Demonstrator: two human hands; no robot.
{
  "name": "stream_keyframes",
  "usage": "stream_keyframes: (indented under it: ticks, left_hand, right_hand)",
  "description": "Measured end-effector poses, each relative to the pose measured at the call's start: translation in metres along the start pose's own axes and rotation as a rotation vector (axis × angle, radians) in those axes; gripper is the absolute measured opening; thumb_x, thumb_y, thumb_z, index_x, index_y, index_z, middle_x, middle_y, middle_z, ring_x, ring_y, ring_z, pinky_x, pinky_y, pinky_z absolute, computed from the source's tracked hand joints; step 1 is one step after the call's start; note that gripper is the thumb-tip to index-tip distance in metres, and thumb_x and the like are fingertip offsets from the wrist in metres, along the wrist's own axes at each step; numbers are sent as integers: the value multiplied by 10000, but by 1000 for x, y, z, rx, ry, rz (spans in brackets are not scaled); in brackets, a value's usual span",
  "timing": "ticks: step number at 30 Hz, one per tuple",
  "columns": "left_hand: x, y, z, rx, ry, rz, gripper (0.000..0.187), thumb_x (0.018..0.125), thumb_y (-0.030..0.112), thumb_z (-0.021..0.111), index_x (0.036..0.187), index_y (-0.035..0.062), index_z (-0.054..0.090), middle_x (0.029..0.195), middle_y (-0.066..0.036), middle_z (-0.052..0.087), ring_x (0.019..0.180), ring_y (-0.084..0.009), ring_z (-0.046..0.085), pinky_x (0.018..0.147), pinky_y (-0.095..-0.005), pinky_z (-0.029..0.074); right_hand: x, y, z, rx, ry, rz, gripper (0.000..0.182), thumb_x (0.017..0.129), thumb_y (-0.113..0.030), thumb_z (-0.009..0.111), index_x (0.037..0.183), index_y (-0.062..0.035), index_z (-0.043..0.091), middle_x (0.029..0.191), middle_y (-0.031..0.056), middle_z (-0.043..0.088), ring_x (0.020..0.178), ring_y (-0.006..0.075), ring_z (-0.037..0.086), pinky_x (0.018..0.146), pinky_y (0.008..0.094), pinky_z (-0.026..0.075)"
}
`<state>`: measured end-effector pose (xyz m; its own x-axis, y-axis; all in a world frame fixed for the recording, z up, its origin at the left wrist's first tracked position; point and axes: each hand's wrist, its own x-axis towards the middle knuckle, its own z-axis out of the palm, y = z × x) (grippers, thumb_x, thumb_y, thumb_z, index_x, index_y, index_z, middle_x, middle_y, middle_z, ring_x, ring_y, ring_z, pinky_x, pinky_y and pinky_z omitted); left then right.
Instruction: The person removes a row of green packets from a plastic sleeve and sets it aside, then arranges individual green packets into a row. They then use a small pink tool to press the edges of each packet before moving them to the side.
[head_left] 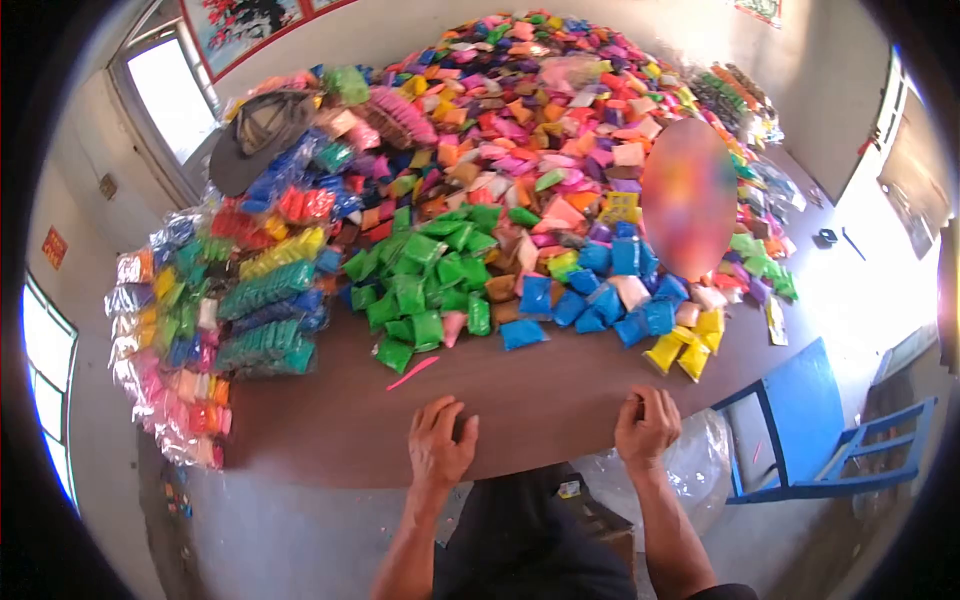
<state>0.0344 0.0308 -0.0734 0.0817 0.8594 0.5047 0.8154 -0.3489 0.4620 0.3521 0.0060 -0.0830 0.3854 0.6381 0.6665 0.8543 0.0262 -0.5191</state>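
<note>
On a brown counter (320,420), a thin pink strip (413,373) lies slantwise — long axis running near-left to far-right — just beyond the left hand (441,443), its grip loosely open, as is the right hand's (648,430) near yellow packets (693,361).

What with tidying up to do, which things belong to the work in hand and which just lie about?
Likely in the work: green packets, blue packets, yellow packets, teal packet bundles.

Probably incidental: dark cap, blue chair, pink strip.
</note>
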Motion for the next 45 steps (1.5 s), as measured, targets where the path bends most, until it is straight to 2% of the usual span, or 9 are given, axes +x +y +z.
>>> stream_keyframes:
  ticks: [10,14,17,20,26,30,36,40,45]
  left_hand:
    - [4,-18,-9,-56,2,-9,304,905,168,842,1163,34,754,1273,-142,742,1104,-383,703,970,-495,567]
    - [30,-42,-36,246,-35,51,372,950,235,806,1251,31,724,1302,-142,741,1193,-367,693,999,-498,550]
    - [26,-59,-44,355,-37,77,356,956,260,797,1223,33,738,1296,-141,744,1209,-353,690,1009,-498,544]
    - [3,-71,-54,322,-76,81,345,957,270,794,1202,31,752,1285,-136,749,1188,-351,693,1004,-498,548]
    - [-36,-106,-103,340,8,-100,345,954,238,803,1221,24,757,1295,-144,750,1189,-359,691,1017,-501,554]
    - [-45,-123,-112,308,64,-194,341,961,216,799,1229,13,750,1301,-152,747,1182,-378,689,1028,-497,552]
    - [-51,-127,-105,271,150,-236,304,999,208,764,1228,9,752,1307,-166,744,1184,-398,685,1034,-507,551]
    - [-53,-128,-102,295,91,-264,266,1017,184,745,1213,4,754,1299,-171,748,1185,-401,681,1048,-510,537]
    - [-52,-131,-102,305,120,-198,263,1035,179,726,1226,0,747,1298,-185,742,1188,-394,671,1032,-512,534]
  right_hand:
    - [-4,3,4,-10,4,-39,102,897,-78,670,967,-57,740,891,142,722,807,377,695,735,462,543]
    - [-4,5,1,-18,10,-54,111,912,-81,661,985,-53,740,909,140,733,822,371,705,752,457,551]
    - [-6,6,4,-10,17,-62,116,923,-84,655,996,-49,739,918,138,738,827,368,708,764,457,554]
    - [-8,7,5,-16,27,-74,118,932,-83,651,1001,-46,739,921,138,739,831,367,706,772,458,553]
    - [-8,6,4,-10,19,-78,121,943,-81,645,1015,-49,737,925,137,733,841,366,699,779,464,547]
    - [-9,7,7,-5,38,-88,126,952,-89,638,1018,-50,737,925,133,730,843,366,696,785,465,546]
    - [-14,14,9,-10,39,-83,138,901,-75,631,989,-47,733,868,150,694,799,387,670,744,487,527]
    - [-16,21,12,-40,113,-155,172,824,-39,638,961,-49,742,804,159,673,748,388,662,689,495,514]
    - [-9,9,7,19,116,-73,176,820,-37,655,966,-69,747,864,145,715,804,374,697,719,465,534]
